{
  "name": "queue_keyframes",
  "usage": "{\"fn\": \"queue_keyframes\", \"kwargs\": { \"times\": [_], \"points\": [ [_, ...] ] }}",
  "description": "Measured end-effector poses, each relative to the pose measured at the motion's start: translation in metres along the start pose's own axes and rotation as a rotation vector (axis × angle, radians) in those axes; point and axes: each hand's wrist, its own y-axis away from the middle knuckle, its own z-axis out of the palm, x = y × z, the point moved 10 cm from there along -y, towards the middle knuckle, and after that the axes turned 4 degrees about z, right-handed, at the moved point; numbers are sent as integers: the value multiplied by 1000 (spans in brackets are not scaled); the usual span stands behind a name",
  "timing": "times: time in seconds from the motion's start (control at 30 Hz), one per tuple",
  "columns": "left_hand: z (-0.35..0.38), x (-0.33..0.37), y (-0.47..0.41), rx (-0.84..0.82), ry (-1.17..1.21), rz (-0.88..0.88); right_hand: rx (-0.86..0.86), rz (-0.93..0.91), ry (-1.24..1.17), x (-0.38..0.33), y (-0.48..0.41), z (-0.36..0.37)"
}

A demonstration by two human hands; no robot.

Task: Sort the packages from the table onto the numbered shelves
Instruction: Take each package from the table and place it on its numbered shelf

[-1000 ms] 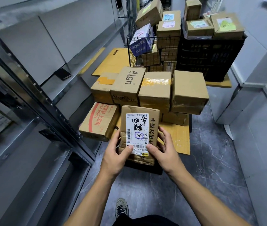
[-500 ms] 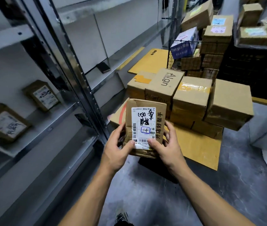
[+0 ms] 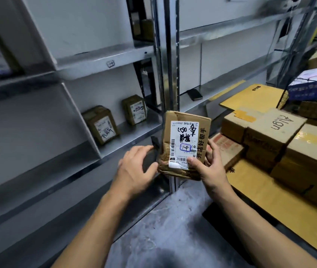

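Pinching the lower right corner of a small brown cardboard package (image 3: 184, 146), the right hand (image 3: 209, 167) has its thumb pressed on the front by the barcode and its fingers wrapped behind the right edge. That package stands upright in the air, its white shipping label (image 3: 183, 144) facing the camera with black handwriting and a blue-boxed "1-4" mark. On the other side the left hand (image 3: 136, 169) is spread, fingers apart, its thumb tip near the package's lower left corner; whether it touches the cardboard I cannot tell. Held this way, the package sits in front of the grey metal upright (image 3: 168, 74) of the shelving, level with the front edge of a lower shelf (image 3: 126, 140). Toward the back of that shelf two small labelled parcels stand, one (image 3: 101, 124) on the left and the other (image 3: 135, 109) nearer the upright. Right of the hands, stacked cardboard boxes rest on a low table (image 3: 269, 192) covered with flat cardboard, the nearest top box (image 3: 275, 128) printed "Align"
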Motion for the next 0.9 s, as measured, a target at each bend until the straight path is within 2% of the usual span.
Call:
{"fn": "queue_keyframes", "kwargs": {
  "times": [0.13, 0.27, 0.6, 0.9],
  "points": [
    [-50, -29, 17, -60, -365, -10, -63, -4, 5, -4, 2, 52],
    [-100, -55, 35, -30, -493, -50, -105, -32, 18, -13, 10, 105],
    [-187, -112, 81, 95, -492, -145, -230, -126, 40, -35, 28, 218],
    [-241, -130, 98, 218, -484, -190, -307, -243, 22, -69, 31, 283]
  ]
}}
